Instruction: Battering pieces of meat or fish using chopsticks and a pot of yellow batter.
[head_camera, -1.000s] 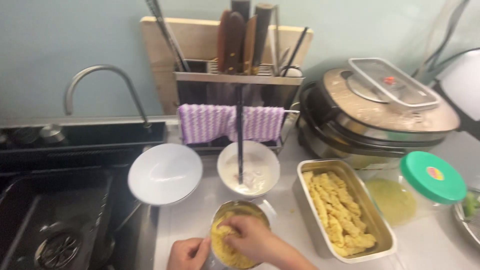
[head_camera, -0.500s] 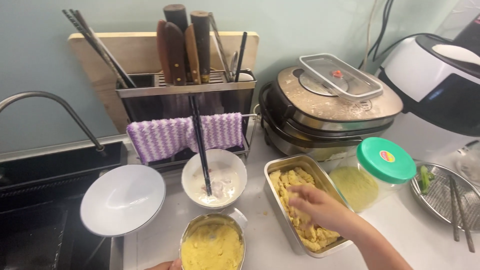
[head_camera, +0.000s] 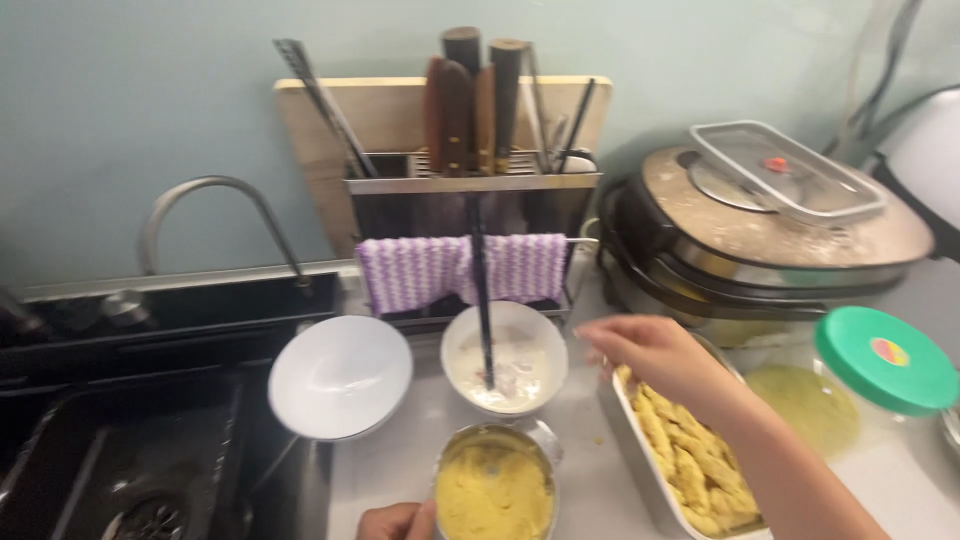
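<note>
My right hand (head_camera: 655, 358) hovers over the far left corner of a rectangular metal tray (head_camera: 640, 455) that holds several yellow breaded pieces (head_camera: 690, 465); its fingers are bent together, and whether they pinch anything is unclear. My left hand (head_camera: 395, 522) shows only at the bottom edge, touching the rim of a small metal bowl of yellow crumbs (head_camera: 495, 490). Behind that bowl stands a white bowl of pale batter (head_camera: 505, 360) with dark chopsticks (head_camera: 482, 290) standing in it.
An empty white bowl (head_camera: 340, 375) sits at the edge of the dark sink (head_camera: 120, 450), under the faucet (head_camera: 210, 200). A knife rack (head_camera: 470, 190) with a purple cloth (head_camera: 440, 270) stands at the back. On the right are a cooker (head_camera: 770, 230) and a green-lidded jar (head_camera: 860, 385).
My right hand left the crumb bowl, went to the tray and now rises toward the tray's far left corner. The view has shifted sideways.
</note>
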